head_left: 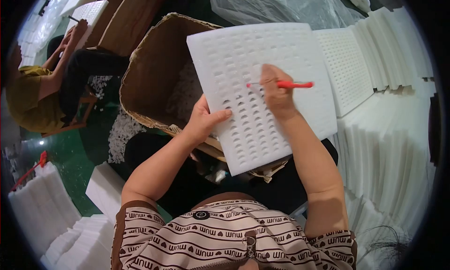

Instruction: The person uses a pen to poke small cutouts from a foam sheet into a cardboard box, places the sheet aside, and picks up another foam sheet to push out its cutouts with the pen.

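A white foam sheet (300,115) with rows of half-round cuts lies tilted over my lap and the edge of a cardboard box. My left hand (206,120) grips its left edge, the thumb on top and the fingers hidden underneath. Above the middle of the sheet, my right hand (277,89) is closed round a red pen-like tool (295,85). The tool's red tip shows left of the fist, close to the rows of cuts. Whether it touches the foam I cannot tell.
The worn cardboard box (150,78) holds white foam scraps. Stacks of foam sheets (375,143) stand at right, and more foam blocks (47,195) at lower left. A seated co-worker (37,92) handles another sheet at upper left. Clear plastic film (281,5) lies behind.
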{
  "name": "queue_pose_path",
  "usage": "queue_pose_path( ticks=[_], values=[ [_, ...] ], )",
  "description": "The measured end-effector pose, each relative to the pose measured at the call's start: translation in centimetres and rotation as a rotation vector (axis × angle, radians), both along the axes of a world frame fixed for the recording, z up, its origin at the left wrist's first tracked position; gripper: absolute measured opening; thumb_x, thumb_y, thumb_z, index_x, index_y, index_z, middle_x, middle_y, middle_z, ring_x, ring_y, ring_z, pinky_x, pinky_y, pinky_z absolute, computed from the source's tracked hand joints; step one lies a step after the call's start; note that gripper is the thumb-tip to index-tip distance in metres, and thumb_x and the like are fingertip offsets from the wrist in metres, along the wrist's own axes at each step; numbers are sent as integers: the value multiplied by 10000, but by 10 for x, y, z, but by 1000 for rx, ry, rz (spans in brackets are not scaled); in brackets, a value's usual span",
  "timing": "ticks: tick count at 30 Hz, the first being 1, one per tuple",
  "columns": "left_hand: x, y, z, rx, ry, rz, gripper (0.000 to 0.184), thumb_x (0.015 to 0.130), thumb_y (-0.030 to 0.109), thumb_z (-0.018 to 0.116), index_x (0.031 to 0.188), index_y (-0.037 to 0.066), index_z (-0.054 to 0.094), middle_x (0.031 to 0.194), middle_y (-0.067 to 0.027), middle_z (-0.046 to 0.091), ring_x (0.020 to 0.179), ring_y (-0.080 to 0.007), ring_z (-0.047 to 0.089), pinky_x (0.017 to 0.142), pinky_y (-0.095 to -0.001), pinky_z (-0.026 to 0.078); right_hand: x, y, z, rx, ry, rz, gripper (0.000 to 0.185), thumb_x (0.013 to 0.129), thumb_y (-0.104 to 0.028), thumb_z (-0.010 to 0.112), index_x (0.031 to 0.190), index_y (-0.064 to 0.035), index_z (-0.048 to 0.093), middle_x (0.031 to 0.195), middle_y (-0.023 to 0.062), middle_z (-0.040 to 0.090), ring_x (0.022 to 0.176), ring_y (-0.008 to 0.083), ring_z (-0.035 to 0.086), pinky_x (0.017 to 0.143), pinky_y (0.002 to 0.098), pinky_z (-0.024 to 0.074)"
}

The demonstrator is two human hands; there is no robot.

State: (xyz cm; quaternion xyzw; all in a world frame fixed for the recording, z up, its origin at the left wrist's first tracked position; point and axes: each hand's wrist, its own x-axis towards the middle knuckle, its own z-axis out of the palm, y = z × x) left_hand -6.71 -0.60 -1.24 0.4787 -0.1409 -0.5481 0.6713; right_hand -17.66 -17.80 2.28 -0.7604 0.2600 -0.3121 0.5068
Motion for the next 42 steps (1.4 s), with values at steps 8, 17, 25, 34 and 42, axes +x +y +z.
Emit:
queue_pose_path(
  ticks=[8,17,25,34,42],
  values=[
    [1,-2,-6,9,21,3,502,729,-26,617,1202,11,455,1048,-162,611,863,-245,608,779,-329,503,-2,-9,-7,116,-105,-98,284,921,-189,511,698,-19,554,612,18,499,544,111,409,528,233,356],
    [-1,0,-4,-47,-71,4,521,718,-20,623,1208,16,449,1059,-167,606,879,-249,605,777,-337,505,-2,-8,-12,-690,245,45,362,926,-210,506,616,-23,507,551,8,464,527,108,385,526,239,349],
    [1,-1,-3,5,13,50,497,713,-27,598,1190,9,464,1057,-169,605,880,-254,605,771,-337,507,-7,-17,1,8,26,-191,304,918,-163,495,657,-9,505,592,7,465,552,109,389,532,240,352],
    [3,-1,-6,15,28,42,482,712,-32,596,1178,6,478,1047,-168,610,873,-252,607,769,-341,506,-6,-24,-6,66,-132,-196,298,905,-112,510,628,-8,479,571,-1,444,536,115,372,525,245,354],
    [0,0,1,-28,-54,20,505,709,-41,593,1197,11,474,1066,-161,607,883,-243,599,783,-334,495,-7,-17,-10,-613,382,-64,327,914,-158,518,626,-11,472,545,6,448,530,122,378,522,259,353]
  ],
)
